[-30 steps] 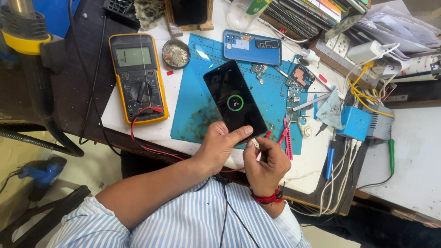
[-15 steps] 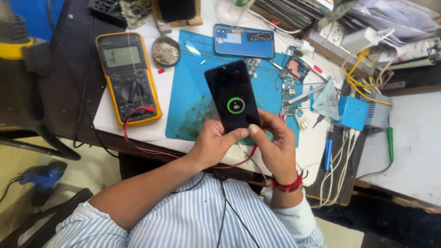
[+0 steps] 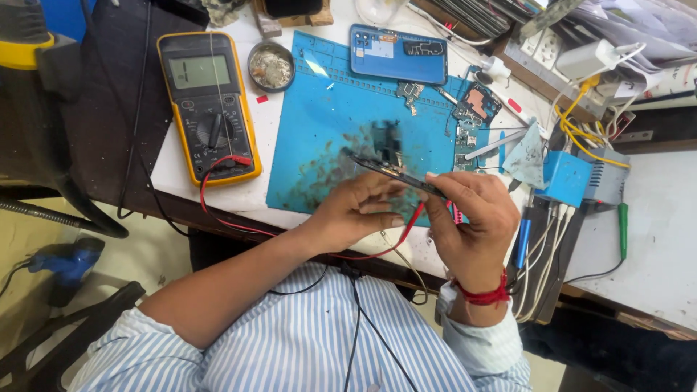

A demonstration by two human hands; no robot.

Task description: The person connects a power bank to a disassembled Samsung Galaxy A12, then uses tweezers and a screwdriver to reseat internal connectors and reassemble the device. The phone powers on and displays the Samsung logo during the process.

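Note:
A black smartphone (image 3: pixel 392 170) is lifted off the blue work mat (image 3: pixel 327 123) and tilted so I see it nearly edge-on. My left hand (image 3: pixel 356 214) grips its near end from below. My right hand (image 3: pixel 472 218) pinches its right edge between thumb and fingers. A red thread band sits on my right wrist. A red test lead (image 3: pixel 406 221) runs between my hands. Both hands hover over the mat's stained front part.
A yellow multimeter (image 3: pixel 209 105) lies left of the mat, its red lead curling toward me. A blue phone back cover (image 3: pixel 398 54), small circuit boards (image 3: pixel 475 105), a round metal tin (image 3: pixel 271 67), tweezers and a blue box with cables (image 3: pixel 566 178) crowd the back and right.
The phone lay flat on the mat with a ring lit on its screen. Both hands have since picked it up and tilted it edge-on, screen out of sight.

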